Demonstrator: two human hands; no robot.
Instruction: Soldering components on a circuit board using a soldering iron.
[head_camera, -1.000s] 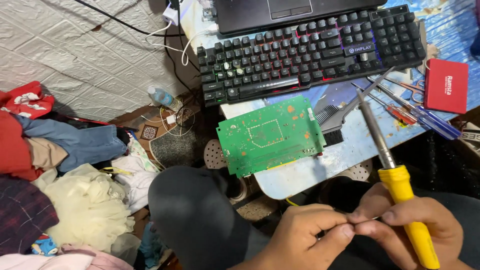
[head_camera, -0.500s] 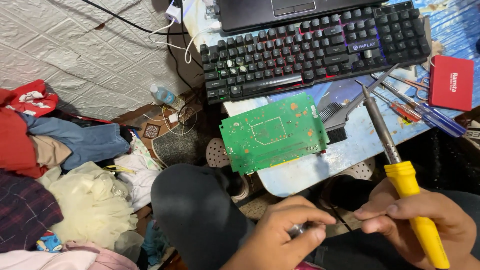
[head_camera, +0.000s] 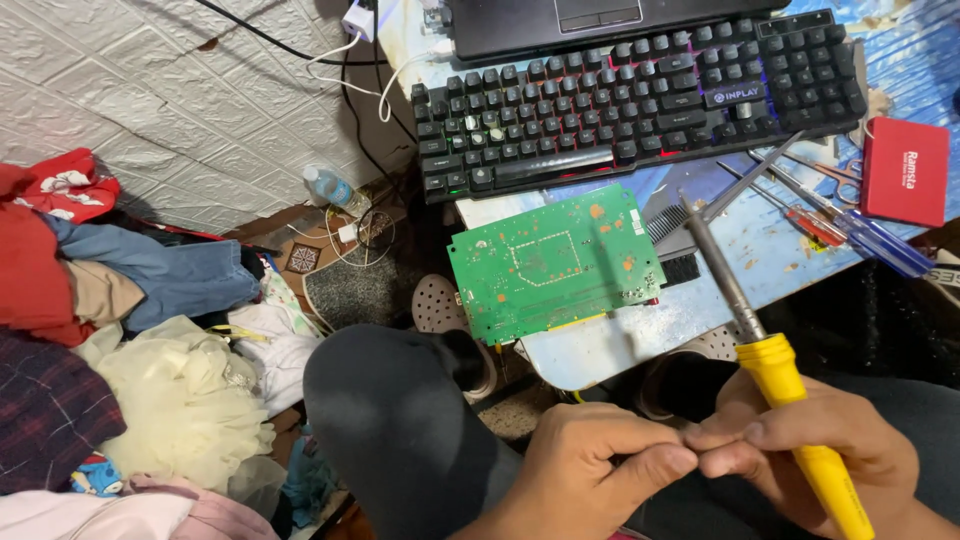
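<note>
Yellow-handled soldering iron (head_camera: 770, 380) sits clamped in the right hand (head_camera: 810, 450), tip above the green circuit board (head_camera: 555, 262); left hand (head_camera: 590, 465) fingertips pinch together. A slip could scorch the board.

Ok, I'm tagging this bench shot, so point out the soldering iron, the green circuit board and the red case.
soldering iron (head_camera: 800, 415): head view, on its yellow handle.
green circuit board (head_camera: 556, 262): head view, middle of the board.
red case (head_camera: 905, 170): head view, centre of its lid.

1 soldering iron (head_camera: 770, 370), 1 green board (head_camera: 555, 262), 1 keyboard (head_camera: 640, 95), 2 hands.
</note>
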